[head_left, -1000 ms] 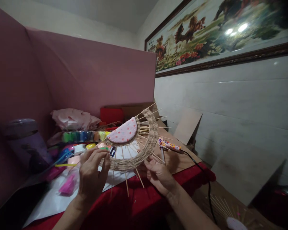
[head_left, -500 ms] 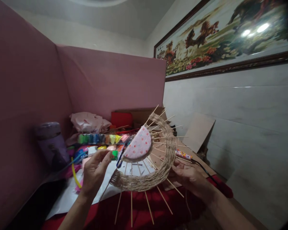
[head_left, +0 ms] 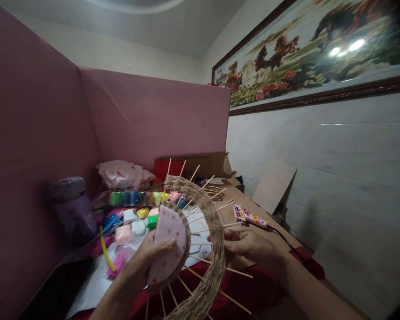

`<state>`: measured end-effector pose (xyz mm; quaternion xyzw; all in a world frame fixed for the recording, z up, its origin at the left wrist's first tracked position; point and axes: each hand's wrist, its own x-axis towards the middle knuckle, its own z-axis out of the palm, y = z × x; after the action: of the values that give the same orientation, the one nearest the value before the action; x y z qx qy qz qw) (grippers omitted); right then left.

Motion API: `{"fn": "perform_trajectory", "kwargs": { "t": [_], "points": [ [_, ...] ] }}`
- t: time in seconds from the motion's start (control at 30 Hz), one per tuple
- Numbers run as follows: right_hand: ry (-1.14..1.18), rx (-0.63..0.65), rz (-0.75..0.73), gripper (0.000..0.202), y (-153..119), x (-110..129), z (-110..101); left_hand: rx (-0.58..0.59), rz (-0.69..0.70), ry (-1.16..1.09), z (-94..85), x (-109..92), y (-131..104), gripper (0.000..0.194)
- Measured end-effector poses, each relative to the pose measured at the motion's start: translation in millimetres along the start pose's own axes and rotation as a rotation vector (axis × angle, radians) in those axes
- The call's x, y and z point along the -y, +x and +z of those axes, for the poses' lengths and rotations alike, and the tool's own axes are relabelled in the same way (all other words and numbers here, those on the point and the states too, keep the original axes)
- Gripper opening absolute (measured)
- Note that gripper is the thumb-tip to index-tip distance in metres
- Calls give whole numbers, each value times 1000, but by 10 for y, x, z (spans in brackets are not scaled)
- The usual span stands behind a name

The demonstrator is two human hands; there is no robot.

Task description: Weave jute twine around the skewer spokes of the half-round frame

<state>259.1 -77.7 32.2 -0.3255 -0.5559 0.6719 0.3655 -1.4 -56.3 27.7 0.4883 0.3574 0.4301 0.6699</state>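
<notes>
A half-round woven twine piece [head_left: 216,240] stands tilted between my hands, with thin wooden sticks fanning out through its curved band. At its centre is a half-disc covered in pink dotted cloth [head_left: 168,238]. My left hand [head_left: 153,255] grips this half-disc, thumb across the cloth and the other fingers hidden behind. My right hand [head_left: 245,243] is closed at the band's outer edge, beside the sticks; its fingertips are partly hidden, and I cannot make out whether loose twine is in them.
Packets of coloured clay [head_left: 130,215] lie behind on white paper. A floral glue gun [head_left: 250,216] with a black cord rests on cardboard at right. A purple tumbler [head_left: 74,211] stands left, near a yellow strip [head_left: 106,249]. Pink panels and a tiled wall border the table.
The woven piece has turned and shifted lower left, its straight side now nearly upright. My left hand, previously pinching beside it, now grips the cloth centre. My right hand has moved slightly left.
</notes>
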Motion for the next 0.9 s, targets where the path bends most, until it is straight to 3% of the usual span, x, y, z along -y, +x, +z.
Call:
{"fn": "perform_trajectory", "kwargs": {
  "t": [0.1,0.2,0.33,0.4,0.5,0.57,0.63,0.7,0.9],
  "points": [
    [-191,-7,-1,40,-25,142,-5,-98,-14,-1,-38,-33,21,33],
    [-443,-128,24,38,-190,247,-97,-144,-21,-29,-98,-59,28,31],
    [-465,-170,86,36,-393,241,-262,-166,-13,-83,-165,-66,26,28],
    [-422,-312,-7,40,-395,218,-280,-159,2,-111,-175,-68,26,26],
    [-389,-583,-299,37,-289,183,-173,-165,11,-148,-163,-80,27,24],
    [-294,-488,-341,38,-204,142,-57,-173,14,-179,-148,-90,28,22],
    [-126,-300,-270,45,-152,76,32,-166,25,-208,-139,-99,26,19],
    [-2,-207,-169,50,-145,-7,63,-164,46,-230,-136,-104,21,16],
    [-27,-360,-156,39,-270,-149,8,-183,92,-277,-126,-92,-2,13]
  ]
}}
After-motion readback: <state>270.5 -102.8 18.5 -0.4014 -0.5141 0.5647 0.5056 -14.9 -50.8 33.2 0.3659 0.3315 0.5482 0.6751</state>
